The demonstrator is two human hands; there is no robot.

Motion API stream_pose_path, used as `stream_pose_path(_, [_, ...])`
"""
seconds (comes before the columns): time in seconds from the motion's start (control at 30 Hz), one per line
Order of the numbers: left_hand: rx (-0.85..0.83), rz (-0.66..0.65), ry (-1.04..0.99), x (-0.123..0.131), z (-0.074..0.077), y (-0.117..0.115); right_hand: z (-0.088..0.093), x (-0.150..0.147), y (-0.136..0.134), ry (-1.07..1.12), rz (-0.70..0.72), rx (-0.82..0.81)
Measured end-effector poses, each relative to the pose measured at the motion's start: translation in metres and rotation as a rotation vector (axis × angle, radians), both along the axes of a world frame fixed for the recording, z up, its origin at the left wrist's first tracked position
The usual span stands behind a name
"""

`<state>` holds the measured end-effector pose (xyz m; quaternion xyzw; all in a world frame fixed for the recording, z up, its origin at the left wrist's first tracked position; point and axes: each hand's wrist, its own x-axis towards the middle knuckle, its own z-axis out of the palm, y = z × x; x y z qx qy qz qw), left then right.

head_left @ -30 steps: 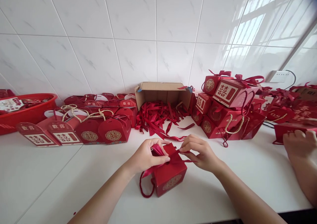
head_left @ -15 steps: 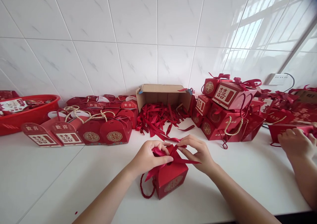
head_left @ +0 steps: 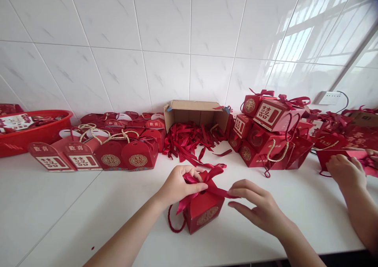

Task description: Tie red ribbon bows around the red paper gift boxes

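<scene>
A small red gift box (head_left: pixel 206 215) with a round gold emblem stands on the white table in front of me. A dark red ribbon (head_left: pixel 217 190) is looped into a bow on its top, and a twisted red cord handle (head_left: pixel 174 223) hangs at its left side. My left hand (head_left: pixel 185 186) is closed in a pinch on the ribbon's left loop, at the box top. To the right, my right hand (head_left: pixel 255 206) has its thumb apart from its fingers. Its fingertips are at the ribbon's right tail.
Behind the box, a cardboard carton (head_left: pixel 196 106) lies on its side, with loose red ribbons (head_left: pixel 189 139) spilling out. Rows of red boxes (head_left: pixel 138 156) stand left; bowed boxes (head_left: pixel 274 115) are stacked right. A red basket (head_left: pixel 35 129) is far left. Another person's hand (head_left: pixel 348 172) works at far right.
My right hand has let go of the upper ribbon loop and moved right and down to the ribbon tail. A loop now stands up on the bow. My left hand keeps its pinch.
</scene>
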<state>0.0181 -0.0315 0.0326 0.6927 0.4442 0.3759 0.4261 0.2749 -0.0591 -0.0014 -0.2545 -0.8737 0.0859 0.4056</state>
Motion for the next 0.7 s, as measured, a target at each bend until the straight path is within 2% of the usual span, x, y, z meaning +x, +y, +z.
stream_pose_path(0.1, [0.014, 0.008, -0.005, 0.0, 0.0, 0.0, -0.007, -0.009, -0.005, 0.054, 0.008, 0.06])
stream_pose_path(0.33, [0.007, 0.064, 0.039, -0.002, -0.002, 0.004, 0.0, -0.033, -0.02, -0.041, 0.006, 0.256])
stream_pose_path(0.47, [0.021, 0.028, 0.022, -0.006, -0.001, 0.005, 0.002, -0.043, -0.02, -0.111, 0.068, 0.178])
stream_pose_path(0.57, [0.021, -0.034, 0.002, -0.008, -0.001, 0.005, 0.012, -0.046, -0.011, -0.039, 0.143, 0.089])
stream_pose_path(0.63, [0.035, -0.071, -0.023, -0.01, 0.001, 0.006, 0.025, -0.048, 0.0, 0.08, 0.092, 0.061])
stream_pose_path(0.7, [0.052, -0.093, -0.044, -0.013, 0.006, 0.006, 0.04, -0.053, 0.014, 0.157, -0.035, 0.042])
